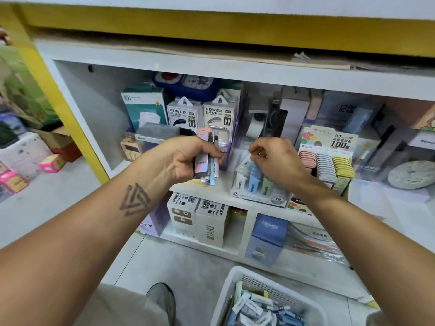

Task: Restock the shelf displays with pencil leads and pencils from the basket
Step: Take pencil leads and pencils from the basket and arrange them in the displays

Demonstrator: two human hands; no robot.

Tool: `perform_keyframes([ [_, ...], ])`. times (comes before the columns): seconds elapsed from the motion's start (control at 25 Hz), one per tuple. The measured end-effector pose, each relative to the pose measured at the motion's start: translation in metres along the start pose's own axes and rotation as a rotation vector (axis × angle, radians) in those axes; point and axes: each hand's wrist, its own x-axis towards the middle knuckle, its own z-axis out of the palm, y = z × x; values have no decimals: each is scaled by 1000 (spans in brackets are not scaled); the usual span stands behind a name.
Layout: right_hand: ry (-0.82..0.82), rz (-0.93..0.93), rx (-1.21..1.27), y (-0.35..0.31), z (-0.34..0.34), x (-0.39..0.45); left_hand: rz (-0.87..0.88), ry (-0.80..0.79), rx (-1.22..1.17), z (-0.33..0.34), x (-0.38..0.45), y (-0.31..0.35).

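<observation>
Shelf display (259, 184) holds leads; basket (237, 278) holds packets.

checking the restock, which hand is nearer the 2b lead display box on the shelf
Right. The right hand hovers directly over the 2B display box; the left hand is off to its left, gripping a bundle of packs.

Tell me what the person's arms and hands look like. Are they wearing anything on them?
Both arms are bare, with no sleeves, gloves, watch or bracelets showing. The left forearm has a dark tattoo of nested triangles near the wrist. The left hand and right hand show no rings that I can see.
</observation>
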Motion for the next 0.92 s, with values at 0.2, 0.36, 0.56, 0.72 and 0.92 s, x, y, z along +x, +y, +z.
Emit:
perform_keyframes([
  [0.2, -70, -13, -151, -9, 2, 4, -4, -13, 44, -2, -2, -1],
  [0.36, -155, -35, -174, -11, 0, 6, -3, -29, 38, -3, -2, -2],
  [0.56, -253, -56, -231, -11, 1, 4, -7, -74, 42, 3, -2, -3],
  [0.72, -190, 290, 650, -21, -25, 0, -5, -221, 44, 17, -3, -5],
  [0.92, -141, 386, 992, -12, -60, -17, -29, -336, 73, 48, -3, -12],
])
